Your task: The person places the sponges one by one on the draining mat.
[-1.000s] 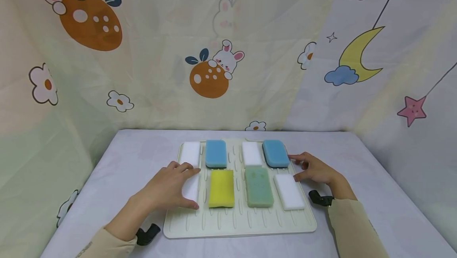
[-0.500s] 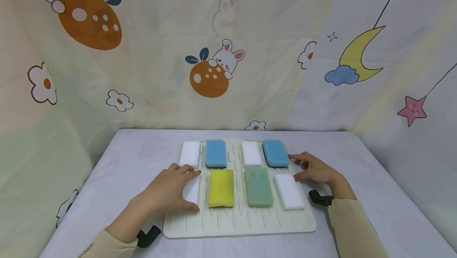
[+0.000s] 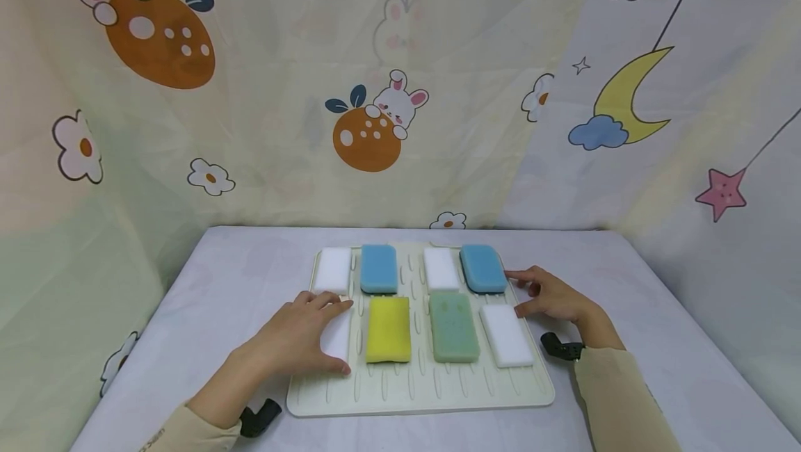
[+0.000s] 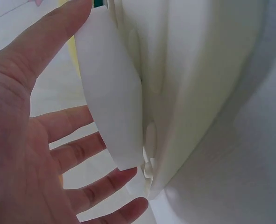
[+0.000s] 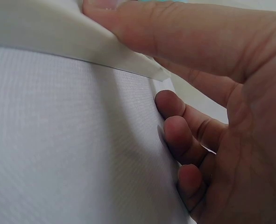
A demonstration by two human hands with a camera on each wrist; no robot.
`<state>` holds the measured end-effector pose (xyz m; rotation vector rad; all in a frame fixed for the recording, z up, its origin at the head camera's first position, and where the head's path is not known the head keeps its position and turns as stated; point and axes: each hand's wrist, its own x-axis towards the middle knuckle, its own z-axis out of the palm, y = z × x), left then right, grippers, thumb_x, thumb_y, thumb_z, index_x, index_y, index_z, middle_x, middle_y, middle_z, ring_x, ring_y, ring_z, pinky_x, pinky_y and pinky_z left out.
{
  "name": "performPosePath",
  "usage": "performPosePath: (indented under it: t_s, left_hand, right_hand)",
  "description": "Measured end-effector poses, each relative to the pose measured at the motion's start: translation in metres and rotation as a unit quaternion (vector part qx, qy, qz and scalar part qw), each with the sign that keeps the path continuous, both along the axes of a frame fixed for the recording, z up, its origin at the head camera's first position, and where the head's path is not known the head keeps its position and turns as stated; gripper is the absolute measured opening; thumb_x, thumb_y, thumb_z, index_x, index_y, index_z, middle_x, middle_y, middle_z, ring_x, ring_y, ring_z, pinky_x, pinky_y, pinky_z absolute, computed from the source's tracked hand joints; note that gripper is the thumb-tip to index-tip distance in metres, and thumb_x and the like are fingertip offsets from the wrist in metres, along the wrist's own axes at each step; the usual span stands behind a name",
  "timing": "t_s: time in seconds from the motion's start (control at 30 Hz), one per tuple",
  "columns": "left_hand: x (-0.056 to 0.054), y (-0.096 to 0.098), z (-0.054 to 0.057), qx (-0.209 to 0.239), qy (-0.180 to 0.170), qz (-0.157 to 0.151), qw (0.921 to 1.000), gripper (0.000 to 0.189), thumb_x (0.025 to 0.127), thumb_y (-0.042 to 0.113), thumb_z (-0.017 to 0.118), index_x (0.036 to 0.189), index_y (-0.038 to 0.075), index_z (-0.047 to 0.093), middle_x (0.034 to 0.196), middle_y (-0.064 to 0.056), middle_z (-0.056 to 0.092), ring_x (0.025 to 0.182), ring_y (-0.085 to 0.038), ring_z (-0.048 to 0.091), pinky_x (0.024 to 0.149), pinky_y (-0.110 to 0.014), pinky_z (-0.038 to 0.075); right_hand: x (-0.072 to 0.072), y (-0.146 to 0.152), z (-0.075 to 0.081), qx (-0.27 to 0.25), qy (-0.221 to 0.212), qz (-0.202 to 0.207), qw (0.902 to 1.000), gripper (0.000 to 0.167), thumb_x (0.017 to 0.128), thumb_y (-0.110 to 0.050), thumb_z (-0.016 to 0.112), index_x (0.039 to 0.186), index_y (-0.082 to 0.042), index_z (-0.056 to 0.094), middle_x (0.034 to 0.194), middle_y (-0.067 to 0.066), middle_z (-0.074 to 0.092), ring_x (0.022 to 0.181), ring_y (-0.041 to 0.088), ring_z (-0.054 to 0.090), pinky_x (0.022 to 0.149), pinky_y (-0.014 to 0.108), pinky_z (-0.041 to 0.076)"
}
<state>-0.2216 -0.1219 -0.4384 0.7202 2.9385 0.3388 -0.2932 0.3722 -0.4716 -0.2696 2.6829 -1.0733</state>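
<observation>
My left hand (image 3: 300,334) spans a white sponge (image 3: 336,335) at the front left of a cream ribbed drying mat (image 3: 413,393). In the left wrist view, the thumb is at one end of this white sponge (image 4: 110,88) and fingertips reach its other end, so the hand holds it lengthwise. My right hand (image 3: 560,299) touches the mat's right edge with thumb and index finger spread apart. In the right wrist view, the thumb rests on the mat's rim (image 5: 105,49) while the other fingers hang loosely curled beside it.
Beside the held sponge lie a yellow sponge (image 3: 388,330), a green sponge (image 3: 453,327) and a white sponge (image 3: 507,336). The back row has white sponges (image 3: 333,270) (image 3: 441,269) alternating with blue sponges (image 3: 378,269) (image 3: 483,269). A patterned curtain (image 3: 281,125) stands behind the table (image 3: 250,257).
My left hand has shifted very slightly toward the front. The right hand, the mat and the other sponges stay where they were.
</observation>
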Motion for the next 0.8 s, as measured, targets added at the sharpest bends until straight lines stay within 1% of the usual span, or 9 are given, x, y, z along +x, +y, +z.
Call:
performPosePath:
  t_s: [0.3,0.4,0.47,0.57,0.67,0.73,0.8]
  left_hand:
    - [-0.005,-0.005,-0.005,0.015,-0.006,0.004,0.9999,0.112,0.061,0.076,0.086,0.155,0.026,0.049,0.156,0.003,0.048,0.135,-0.031,0.049,0.103,-0.055,0.049]
    - [-0.007,-0.008,-0.004,0.019,-0.003,0.007,0.9998,0.113,0.061,0.077,0.085,0.155,0.026,0.049,0.157,0.004,0.048,0.136,-0.032,0.049,0.104,-0.056,0.049]
    - [-0.008,-0.011,-0.002,0.022,0.001,0.01,0.9997,0.113,0.062,0.077,0.084,0.155,0.026,0.049,0.156,0.003,0.048,0.136,-0.033,0.05,0.105,-0.057,0.049]
    - [-0.012,-0.016,0.001,0.035,0.006,0.017,0.9992,0.106,0.068,0.075,0.082,0.155,0.024,0.049,0.155,0.001,0.05,0.137,-0.034,0.05,0.108,-0.059,0.047]
    - [-0.018,-0.023,0.003,0.054,0.017,0.022,0.9981,0.097,0.077,0.073,0.077,0.155,0.022,0.049,0.156,-0.003,0.05,0.14,-0.037,0.048,0.11,-0.062,0.045]
    - [-0.024,-0.029,0.002,0.068,0.025,0.028,0.997,0.092,0.083,0.071,0.073,0.156,0.021,0.048,0.157,-0.005,0.049,0.142,-0.038,0.046,0.112,-0.062,0.044]
    - [-0.031,-0.034,0.002,0.081,0.031,0.033,0.9956,0.09,0.087,0.069,0.07,0.157,0.018,0.046,0.158,-0.008,0.048,0.143,-0.039,0.044,0.112,-0.063,0.044]
  right_hand:
    - [-0.005,0.001,-0.003,0.005,-0.001,0.001,1.0,0.088,0.073,-0.024,0.092,0.151,-0.007,0.054,0.124,0.017,0.054,0.099,0.025,0.043,0.079,0.033,0.04]
    - [-0.007,0.002,-0.004,0.013,-0.007,-0.001,0.9999,0.088,0.074,-0.028,0.091,0.152,-0.01,0.053,0.126,0.016,0.054,0.101,0.025,0.043,0.079,0.033,0.041]
    - [-0.008,0.003,-0.004,0.022,-0.009,0.001,0.9997,0.086,0.078,-0.032,0.089,0.153,-0.012,0.052,0.127,0.016,0.054,0.101,0.024,0.044,0.08,0.032,0.041]
    - [-0.01,0.005,-0.004,0.037,-0.012,-0.009,0.9992,0.08,0.085,-0.041,0.083,0.154,-0.017,0.051,0.127,0.013,0.055,0.101,0.023,0.047,0.081,0.033,0.043]
    - [-0.012,0.006,-0.004,0.043,-0.012,-0.011,0.999,0.072,0.095,-0.048,0.072,0.156,-0.018,0.049,0.128,0.012,0.057,0.106,0.024,0.05,0.084,0.034,0.044]
    - [-0.014,0.005,-0.004,0.036,-0.017,-0.022,0.999,0.068,0.099,-0.051,0.065,0.156,-0.019,0.048,0.129,0.012,0.058,0.109,0.025,0.052,0.086,0.034,0.045]
    - [-0.015,0.004,-0.003,0.027,-0.022,-0.036,0.9987,0.066,0.103,-0.052,0.059,0.157,-0.018,0.047,0.128,0.013,0.059,0.109,0.025,0.053,0.086,0.033,0.046]
